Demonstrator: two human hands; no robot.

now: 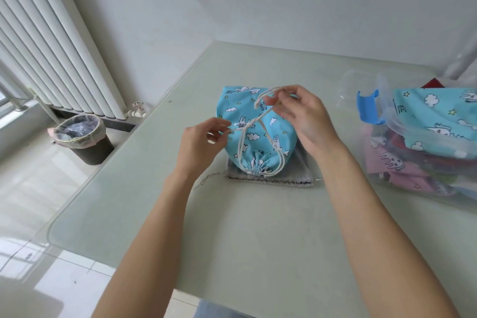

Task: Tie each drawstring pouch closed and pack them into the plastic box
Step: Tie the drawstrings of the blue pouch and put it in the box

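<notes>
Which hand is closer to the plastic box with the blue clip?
The right hand. It holds the cord over the blue pouch, just left of the plastic box. The left hand is further left.

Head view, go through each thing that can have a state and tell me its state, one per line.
Blue pouch: cinched, cord being tied.
Grey pouch: flat under blue pouch.
Box: open, pouches inside.
Left hand: pinches cord.
Right hand: pinches cord loop.
Bin: lined, open.

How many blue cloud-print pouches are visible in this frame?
2. One blue pouch lies mid-table on a grey pouch, its cord in both hands; another blue pouch tops the plastic box at right. More may be hidden underneath.
</notes>
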